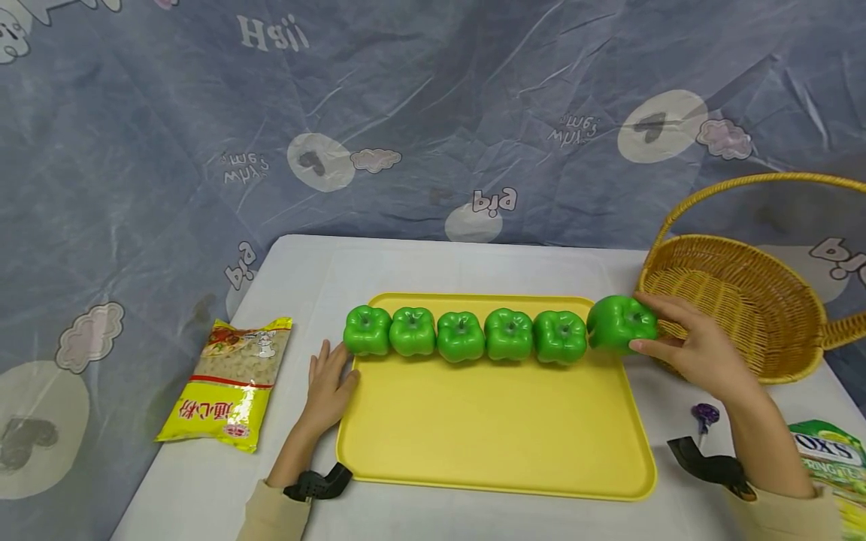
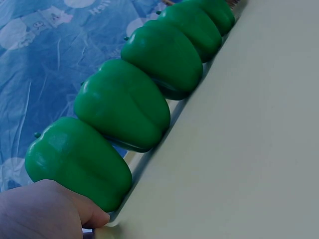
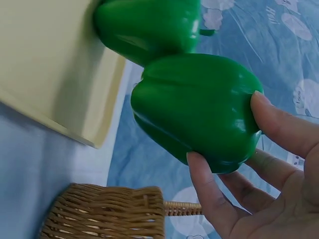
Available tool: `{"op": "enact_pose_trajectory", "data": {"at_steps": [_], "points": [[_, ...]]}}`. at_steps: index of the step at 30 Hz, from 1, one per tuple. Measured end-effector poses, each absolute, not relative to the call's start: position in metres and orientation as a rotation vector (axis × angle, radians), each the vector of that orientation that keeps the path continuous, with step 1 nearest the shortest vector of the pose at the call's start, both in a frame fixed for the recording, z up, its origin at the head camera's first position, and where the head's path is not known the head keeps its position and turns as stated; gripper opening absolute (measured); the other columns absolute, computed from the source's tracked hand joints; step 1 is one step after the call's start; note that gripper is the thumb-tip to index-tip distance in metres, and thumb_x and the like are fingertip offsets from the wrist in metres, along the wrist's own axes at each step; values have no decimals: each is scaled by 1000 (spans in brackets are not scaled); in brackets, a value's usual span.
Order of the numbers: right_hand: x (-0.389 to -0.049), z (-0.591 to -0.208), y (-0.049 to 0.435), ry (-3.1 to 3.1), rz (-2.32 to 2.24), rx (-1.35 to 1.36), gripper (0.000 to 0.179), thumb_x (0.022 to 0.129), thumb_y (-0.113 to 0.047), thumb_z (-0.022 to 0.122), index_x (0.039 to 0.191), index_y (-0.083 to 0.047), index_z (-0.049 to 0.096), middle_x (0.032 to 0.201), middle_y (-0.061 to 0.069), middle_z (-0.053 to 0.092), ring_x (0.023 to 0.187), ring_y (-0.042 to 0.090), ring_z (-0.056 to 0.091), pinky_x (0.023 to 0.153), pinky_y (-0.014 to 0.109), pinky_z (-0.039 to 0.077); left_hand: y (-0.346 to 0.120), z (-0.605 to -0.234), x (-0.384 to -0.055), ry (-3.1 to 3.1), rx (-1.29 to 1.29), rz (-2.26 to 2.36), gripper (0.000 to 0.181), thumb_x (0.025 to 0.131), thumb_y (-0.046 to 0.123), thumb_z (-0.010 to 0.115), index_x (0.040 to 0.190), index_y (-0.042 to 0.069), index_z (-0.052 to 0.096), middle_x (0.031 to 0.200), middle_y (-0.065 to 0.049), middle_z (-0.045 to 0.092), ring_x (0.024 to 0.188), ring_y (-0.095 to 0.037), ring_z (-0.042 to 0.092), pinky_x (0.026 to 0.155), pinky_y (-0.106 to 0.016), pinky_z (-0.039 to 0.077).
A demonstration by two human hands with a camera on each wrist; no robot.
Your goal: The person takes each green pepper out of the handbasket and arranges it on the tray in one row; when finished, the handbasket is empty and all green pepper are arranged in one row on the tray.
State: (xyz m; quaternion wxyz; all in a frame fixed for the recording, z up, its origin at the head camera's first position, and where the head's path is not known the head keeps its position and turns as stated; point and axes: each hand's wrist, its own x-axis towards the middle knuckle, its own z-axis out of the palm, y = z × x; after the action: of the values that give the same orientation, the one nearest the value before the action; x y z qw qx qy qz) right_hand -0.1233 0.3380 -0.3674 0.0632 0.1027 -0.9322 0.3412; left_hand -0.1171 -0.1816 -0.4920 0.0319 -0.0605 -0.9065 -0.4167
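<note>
My right hand [image 1: 700, 349] grips a green bell pepper [image 1: 621, 323] between thumb and fingertips, by the tray's far right corner. In the right wrist view this bell pepper [image 3: 197, 107] is tilted and hides part of its neighbor [image 3: 149, 25]. Several more green bell peppers [image 1: 461, 336] stand in a row along the far side of the yellow tray [image 1: 494, 428]. At the tray's left rim rests my left hand [image 1: 330, 391], fingers extended beside the leftmost bell pepper [image 1: 367, 330]. Seen from the left wrist, the thumb lies close against that bell pepper [image 2: 79, 162].
A yellow wicker basket [image 1: 724, 300] with a tall handle stands right of the tray. Below it lie a purple-wrapped lollipop [image 1: 706, 413] and a green package [image 1: 828, 458], partly out of view. To the left is a yellow food bag [image 1: 230, 383] on the white table [image 1: 318, 270].
</note>
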Motion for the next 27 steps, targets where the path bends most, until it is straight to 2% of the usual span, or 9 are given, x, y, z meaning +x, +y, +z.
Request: {"op": "enact_pose_trajectory", "data": {"at_steps": [2,4,5,7,11,15,18,23,27], "points": [[-124,-371,336,-2816,1047,338,72,83,-12,78,147,-10,46,141,26,46,124,26,46,97,17,39,-182,-492,-117,-2793,-185,-1284,56,97,8,49,152,5,34,156,-20,34,150,-45,1,116,-63,-9],[-125,-374,334,-2824,1055,349,73,82,-11,78,147,-6,45,142,30,44,124,48,42,106,43,40,-182,-492,-117,-2794,-187,-1283,56,97,8,48,152,5,34,156,-20,33,150,-45,0,117,-63,-10],[-125,-375,334,-2836,1054,347,73,82,-11,78,147,-4,44,143,31,43,125,52,40,104,57,37,-182,-492,-117,-2792,-191,-1280,56,97,8,48,152,5,34,156,-20,33,150,-45,1,117,-63,-9],[-126,-377,332,-2852,1050,359,74,82,-11,78,146,-1,43,143,33,42,126,58,37,93,74,32,-182,-493,-118,-2790,-198,-1277,56,97,8,48,152,5,34,156,-20,33,150,-46,1,116,-63,-9],[-126,-379,329,-2902,989,349,74,83,-14,78,146,2,42,141,34,42,125,58,38,90,70,36,-182,-493,-119,-2784,-207,-1270,56,98,9,48,152,5,34,156,-21,33,149,-47,1,116,-64,-8],[-127,-382,326,-2927,897,345,74,82,-15,79,144,3,44,138,33,45,114,50,48,81,52,48,-182,-493,-119,-2778,-205,-1273,55,98,9,48,151,5,34,156,-22,33,149,-47,1,116,-64,-8],[-128,-385,324,-2943,873,345,73,82,-16,79,143,4,45,136,32,46,110,46,50,75,47,47,-181,-493,-119,-2780,-194,-1277,55,97,8,48,151,5,35,156,-21,33,149,-47,1,116,-64,-9],[-127,-388,321,-2964,921,322,75,82,-16,78,145,2,42,139,33,44,121,55,42,87,67,39,-182,-492,-119,-2781,-199,-1271,55,97,8,48,151,5,36,155,-22,34,149,-48,2,116,-65,-9],[-124,-390,320,-2956,934,316,74,83,-14,78,145,3,42,140,34,42,123,57,40,88,70,37,-183,-491,-119,-2781,-211,-1262,55,97,9,48,151,5,36,155,-22,34,149,-48,2,116,-65,-8]]}}
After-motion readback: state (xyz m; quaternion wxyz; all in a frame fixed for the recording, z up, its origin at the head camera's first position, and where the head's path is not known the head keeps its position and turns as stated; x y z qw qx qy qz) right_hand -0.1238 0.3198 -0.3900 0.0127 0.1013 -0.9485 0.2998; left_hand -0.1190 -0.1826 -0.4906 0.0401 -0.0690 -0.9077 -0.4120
